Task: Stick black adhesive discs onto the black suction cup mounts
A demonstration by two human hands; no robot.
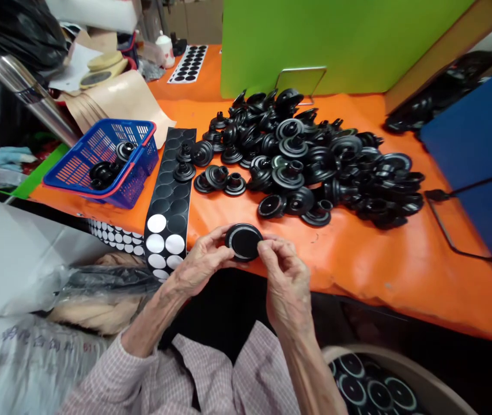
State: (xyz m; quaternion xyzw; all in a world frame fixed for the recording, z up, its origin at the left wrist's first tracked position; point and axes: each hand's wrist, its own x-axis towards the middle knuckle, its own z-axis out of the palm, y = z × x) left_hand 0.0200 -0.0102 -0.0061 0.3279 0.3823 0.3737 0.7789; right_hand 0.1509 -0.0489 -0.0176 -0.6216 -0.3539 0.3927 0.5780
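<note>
My left hand (pixel 203 256) grips a round black plastic cap (pixel 230 235) by its left edge, thumb on top and fingers beneath. A pale ring shows on the cap's left side. Over its face lies a black round sticker (pixel 248 243), set a little to the right. My right hand (pixel 287 271) pinches at the sticker's right edge with thumb and fingertips; exactly how much it grasps is partly hidden. Left of my hands, a strip of black round stickers (pixel 169 196) hangs over the table edge, with several white circles bared at its near end.
A large heap of black stemmed caps (pixel 289 173) covers the orange table (pixel 371 259). A blue basket (pixel 137 184) at left holds a few. Below right, a tub (pixel 423 377) contains several ringed caps. Green (pixel 336 46) and blue (pixel 475 144) panels stand behind and right.
</note>
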